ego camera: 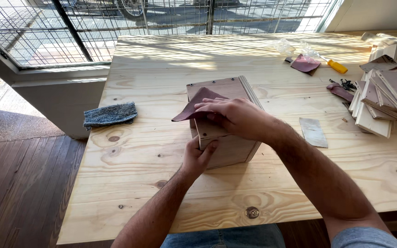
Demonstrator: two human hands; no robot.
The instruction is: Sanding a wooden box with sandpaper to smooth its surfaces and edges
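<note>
— Where's the wooden box (226, 138) sitting for you?

— Mid-tabletop (161, 82), just ahead of you. A reddish-brown sandpaper sheet (197, 104) lies folded over its top left edge, one corner sticking out past the box to the left.

— And your hands?

— Your right hand (235, 117) lies flat on the sandpaper, fingers pointing left, its grip pressing the sheet down against the box top. Your left hand (199, 156) is at the box's near left corner, its grip closed narrow on the wood, thumb up the near face.

— What's around it?

— Just right of the box, a grey rectangular sheet (313, 132) lies flat. Further right, a stack of wooden panels (384, 98) with dark screws (345, 84) beside it. Beyond, far right, another sandpaper piece (305, 63), a yellow-handled screwdriver (335, 66) and a clear plastic bag (283, 46). On the left, well apart from the box, a folded grey cloth (110, 115) rests near the tabletop's edge.
</note>
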